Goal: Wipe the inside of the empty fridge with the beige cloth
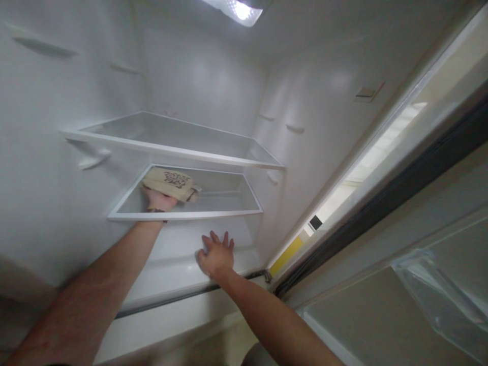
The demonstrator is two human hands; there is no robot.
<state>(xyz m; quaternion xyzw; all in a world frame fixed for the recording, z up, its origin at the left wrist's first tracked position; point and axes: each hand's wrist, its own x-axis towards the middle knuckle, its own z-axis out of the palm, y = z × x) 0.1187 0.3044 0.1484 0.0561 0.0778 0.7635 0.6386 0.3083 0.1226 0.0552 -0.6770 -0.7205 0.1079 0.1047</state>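
Note:
Inside a white refrigerator, my left hand [162, 200] grips a folded beige cloth [170, 183] with dark printed marks and a small white tag. The cloth lies against the lower glass shelf [221, 195] toward its left end, and it hides most of my left fingers. Below and to the right, my right hand [218, 255] rests with spread fingers on the white bottom surface of the compartment [171, 259], and nothing is in it.
An upper glass shelf [171, 133] with a white front edge spans the compartment above my left hand. Side walls carry small moulded shelf supports [95, 158]. A lit lamp [241, 11] is overhead. At right stands the open door with a dark seal [366, 198] and a clear plastic bin [438, 295].

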